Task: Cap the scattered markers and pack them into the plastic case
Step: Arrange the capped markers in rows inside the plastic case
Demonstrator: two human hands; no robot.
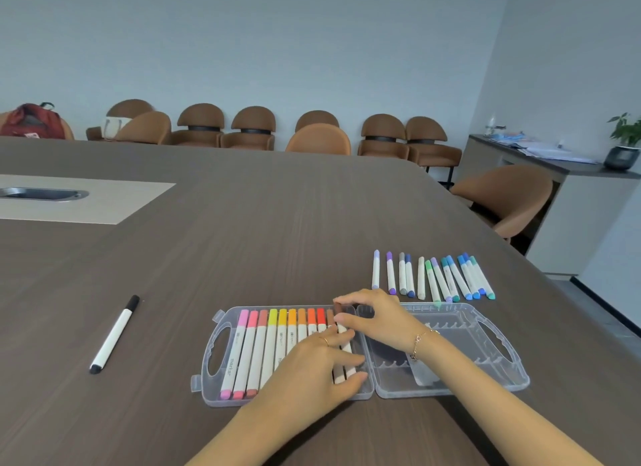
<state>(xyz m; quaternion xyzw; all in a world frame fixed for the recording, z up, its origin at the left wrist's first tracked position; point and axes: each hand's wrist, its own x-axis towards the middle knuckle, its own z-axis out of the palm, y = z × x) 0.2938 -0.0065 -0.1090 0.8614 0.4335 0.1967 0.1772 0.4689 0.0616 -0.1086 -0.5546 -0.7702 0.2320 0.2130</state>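
Observation:
A clear plastic case (451, 385) lies open flat near the table's front edge. Its left half holds a row of capped markers (263, 347), from pink through yellow and orange to brown. My left hand (312, 368) rests flat on the lower ends of the rightmost markers. My right hand (374, 313) pinches the top of a brown marker (341, 326) at the right end of that row. The case's right half holds no markers. Behind it lie several capped markers (433, 278) in purple, grey, green and blue. A black marker (114, 333) lies alone at the left.
The dark wooden table (260, 229) has a light inset panel with a metal cable slot (41, 193) at the far left. Brown chairs (249, 129) line the far wall, another stands at the right edge. A sideboard with a plant (624, 142) is at the right.

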